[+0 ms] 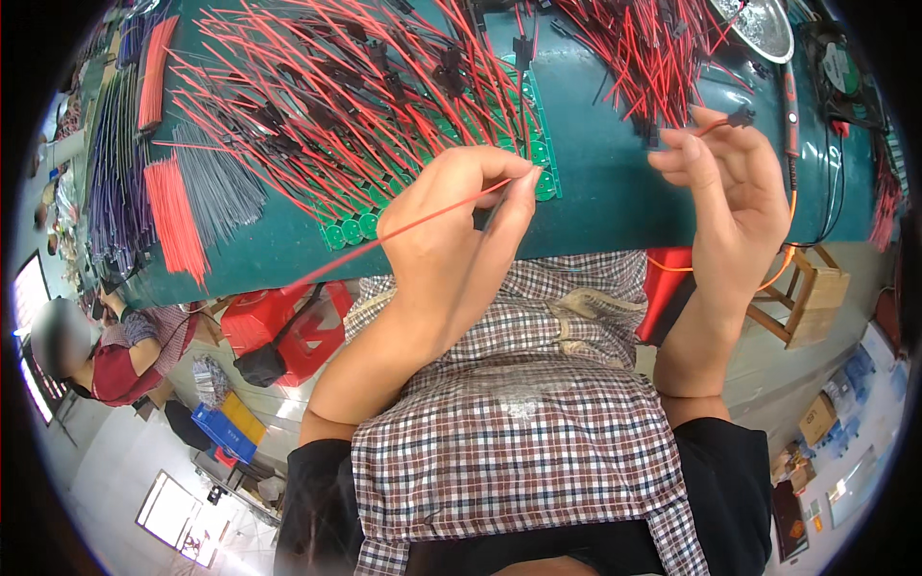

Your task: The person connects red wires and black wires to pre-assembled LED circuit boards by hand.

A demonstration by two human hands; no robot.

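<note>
My left hand (451, 226) is closed in a pinch, thumb against forefinger, on a thin red wire (413, 226). The wire runs down to the left across the back of the hand, its far end blurred. A dark wire, also blurred, seems to hang from the same pinch. Just beyond lies a panel of round green circuit boards (545, 154), with many red and black wires (317, 86) standing over it. To the right, my right hand (725, 182) is raised with curled fingers. A small black connector (741, 117) on a short lead sticks out from between them.
Cut red wires (176, 216) and grey wires (221, 182) lie at the left of the green table (615, 206). More connector leads (653, 58) are heaped at the back right, beside a metal dish (764, 29) and a soldering iron (791, 115). Red stools (298, 331) stand below; another person (125, 360) sits left.
</note>
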